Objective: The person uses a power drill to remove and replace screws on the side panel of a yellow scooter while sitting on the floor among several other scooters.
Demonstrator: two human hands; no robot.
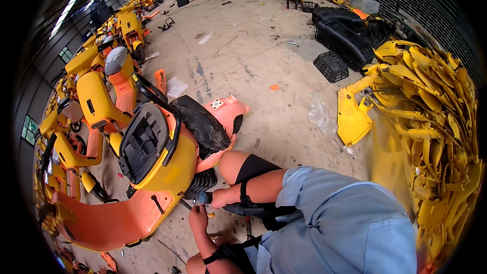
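Note:
A yellow and orange scooter (167, 162) lies tipped on its side on the concrete floor, with its black seat base and rear wheel facing up. My right hand (221, 199) grips a dark power tool (248, 209) whose nose sits against the scooter's lower edge by the ribbed black footboard (201, 182). My left hand (198, 219) is just below it. Its fingers are closed around what looks like a thin screwdriver (185, 206) with a yellow handle end. Black straps wrap both wrists. My bent knee (234, 163) is beside the scooter.
Rows of yellow and orange scooters (96, 96) stand along the left. A heap of yellow plastic body panels (431, 122) fills the right side. Black plastic crates (332, 66) and stacked black parts (350, 30) lie further back. Small screws and scraps dot the floor.

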